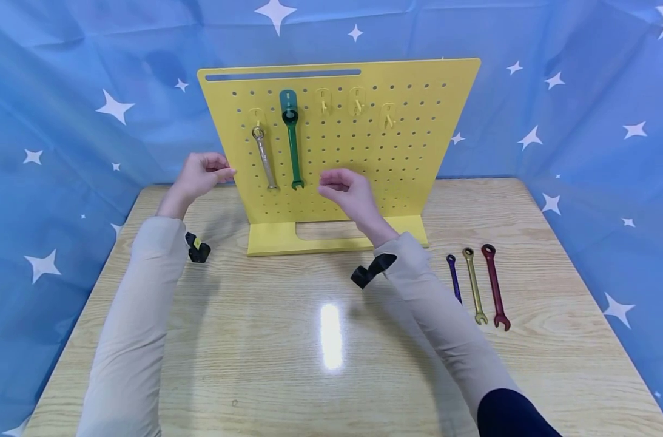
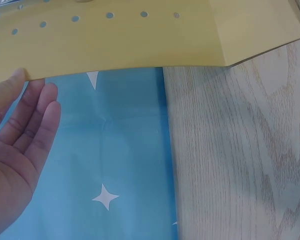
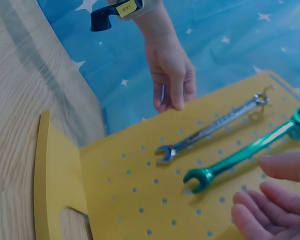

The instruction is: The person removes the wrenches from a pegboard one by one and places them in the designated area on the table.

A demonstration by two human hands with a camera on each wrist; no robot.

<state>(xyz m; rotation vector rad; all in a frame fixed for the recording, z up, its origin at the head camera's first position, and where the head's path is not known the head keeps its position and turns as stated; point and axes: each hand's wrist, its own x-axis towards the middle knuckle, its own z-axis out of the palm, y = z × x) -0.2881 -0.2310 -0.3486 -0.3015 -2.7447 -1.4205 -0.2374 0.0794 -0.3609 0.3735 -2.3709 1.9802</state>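
My left hand (image 1: 200, 175) pinches the left edge of the yellow pegboard (image 1: 353, 142), thumb on the front and fingers behind it, as the left wrist view shows. A silver combination wrench (image 1: 264, 159) and a longer green wrench (image 1: 293, 149) hang by their ring ends from hooks on the board, open ends down. Just right of the green wrench's lower end, my right hand (image 1: 353, 193) hovers in front of the board. Its fingers are loosely bent, with nothing between thumb and fingertips in the right wrist view (image 3: 275, 205).
A purple wrench (image 1: 454, 278), a gold wrench (image 1: 475, 285) and a red wrench (image 1: 495, 286) lie on the wooden table (image 1: 265, 364) at right. Three bare yellow hooks (image 1: 356, 103) sit on the board's upper part. Behind stands a blue star-patterned curtain (image 1: 577, 97).
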